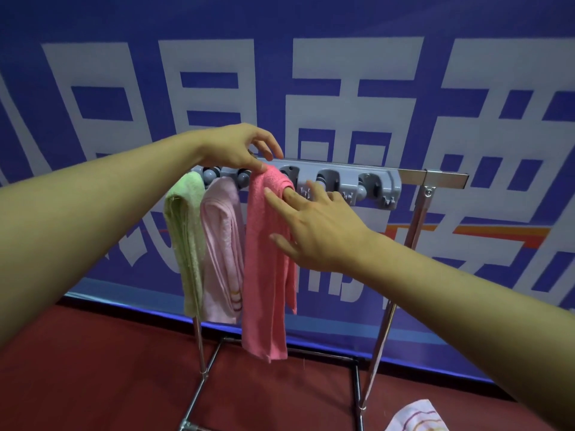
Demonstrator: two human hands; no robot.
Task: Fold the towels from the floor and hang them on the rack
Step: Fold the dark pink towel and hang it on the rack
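At frame centre, the pink towel (267, 259) on the rack (342, 175) is pinched by the left hand (239, 150) and touched by the spread fingers of the right hand (320, 234).

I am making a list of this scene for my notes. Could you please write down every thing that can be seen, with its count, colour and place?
green towel: 1, light green, hangs leftmost on the holder
pale pink towel: 1, pale pink with striped end, hangs between the other two
pink towel: 1, strong pink, hangs third from the left
clip holder: 1, grey, along the rack's top bar
rack: 1, silver metal, stands on the floor before the banner
striped towel: 1, white with stripes, on the floor at bottom right
floor: 1, dark red
banner: 1, blue with white characters, behind the rack
left hand: 1, pinches the pink towel's top
right hand: 1, fingers straight, touching the pink towel
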